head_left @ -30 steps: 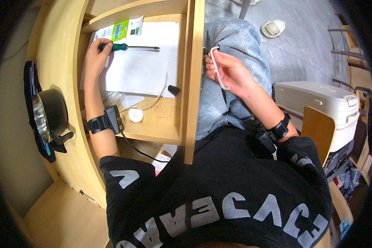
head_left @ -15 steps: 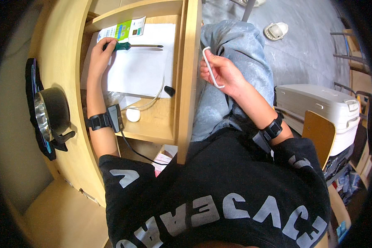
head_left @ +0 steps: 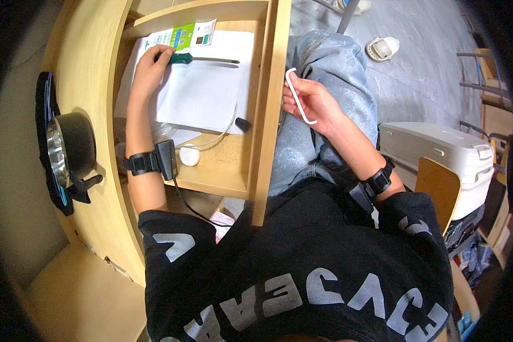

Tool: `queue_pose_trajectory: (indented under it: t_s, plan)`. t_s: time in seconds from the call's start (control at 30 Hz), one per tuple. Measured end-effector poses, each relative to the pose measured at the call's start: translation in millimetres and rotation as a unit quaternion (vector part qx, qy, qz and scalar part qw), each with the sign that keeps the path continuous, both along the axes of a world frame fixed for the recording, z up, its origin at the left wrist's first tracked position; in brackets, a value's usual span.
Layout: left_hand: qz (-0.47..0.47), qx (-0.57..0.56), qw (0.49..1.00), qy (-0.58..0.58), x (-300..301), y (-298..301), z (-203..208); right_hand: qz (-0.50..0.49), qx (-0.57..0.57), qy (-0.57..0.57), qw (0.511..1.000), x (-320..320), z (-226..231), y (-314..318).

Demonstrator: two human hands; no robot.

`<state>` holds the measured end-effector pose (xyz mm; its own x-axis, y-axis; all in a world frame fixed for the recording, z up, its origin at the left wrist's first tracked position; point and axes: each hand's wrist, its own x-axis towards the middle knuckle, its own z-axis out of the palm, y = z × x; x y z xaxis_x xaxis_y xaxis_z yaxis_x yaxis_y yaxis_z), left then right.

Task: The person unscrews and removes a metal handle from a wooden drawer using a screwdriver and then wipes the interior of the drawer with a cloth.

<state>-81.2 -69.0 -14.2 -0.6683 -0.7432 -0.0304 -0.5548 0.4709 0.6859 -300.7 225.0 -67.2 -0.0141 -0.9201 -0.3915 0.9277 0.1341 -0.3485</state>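
Inside the pulled-out wooden drawer [head_left: 260, 125], my left hand [head_left: 149, 69] is closed around the dark green handle of a screwdriver [head_left: 211, 60]. Its shaft points right, over white paper sheets [head_left: 202, 94]. Beyond it lies a green and white printed card [head_left: 189, 35]. To the right, outside the drawer front, my right hand [head_left: 315, 107] holds a white bar handle [head_left: 300, 97] with bent ends, its thumb lying along the bar. My fingers behind the handle are partly hidden, and my hand is above my jeans-clad leg.
A white cable [head_left: 227, 126], a round white piece [head_left: 189, 156] and a small black cap [head_left: 243, 125] lie in the drawer's near part. A metal pot [head_left: 74, 149] is on the left. At the right stand a white suitcase [head_left: 433, 148] and a wooden chair back [head_left: 437, 185].
The drawer and both hands appear shifted slightly rightward in view. The screwdriver and the white handle stay in the same hands.
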Motion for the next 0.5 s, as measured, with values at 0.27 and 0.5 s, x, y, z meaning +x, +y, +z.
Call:
queue_pose_trajectory:
  t_s: [0.27, 0.5]
  plan:
    - [0.021, 0.015, 1.0, 0.006, 3, 12, -4, 0.005, -0.02, 0.01, 1.0, 8, 7, 48]
    - [0.064, 0.034, 0.996, 0.056, -9, 23, 2, 0.045, 0.001, 0.119, 0.992, 21, 8, 67]
